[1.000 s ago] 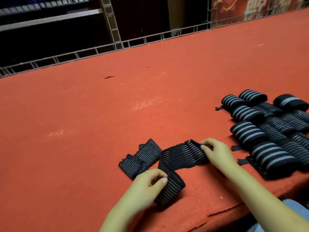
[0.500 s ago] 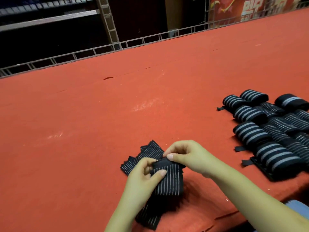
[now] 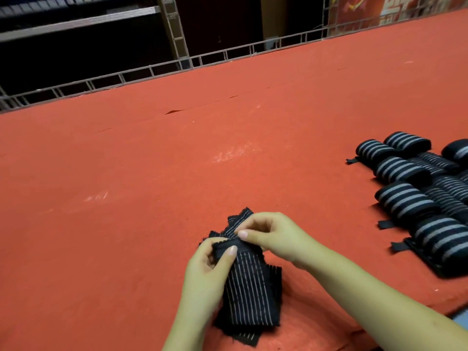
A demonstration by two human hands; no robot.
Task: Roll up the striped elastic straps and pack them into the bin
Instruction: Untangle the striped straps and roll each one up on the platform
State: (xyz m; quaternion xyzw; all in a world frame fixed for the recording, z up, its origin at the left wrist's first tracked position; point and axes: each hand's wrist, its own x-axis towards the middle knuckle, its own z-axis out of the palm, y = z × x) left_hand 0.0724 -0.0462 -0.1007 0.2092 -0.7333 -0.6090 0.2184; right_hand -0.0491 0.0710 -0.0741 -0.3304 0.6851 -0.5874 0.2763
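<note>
A black elastic strap with thin pale stripes (image 3: 249,287) lies folded near the front edge of the red table (image 3: 152,173). My left hand (image 3: 205,274) grips its upper left end, thumb on top. My right hand (image 3: 273,236) pinches the same folded end from the right. The strap's free length runs down toward me and a further part sticks out behind my hands. No bin is in view.
Several rolled striped straps (image 3: 410,201) lie in rows at the right, some cut off by the frame. A low wire rail (image 3: 152,72) borders the table's far side, with dark shelving (image 3: 76,26) beyond. A slit (image 3: 174,112) marks the red felt.
The strap was spread sideways a second ago. My right hand came left to meet my left hand, and both now hold one folded end with the strap hanging toward me.
</note>
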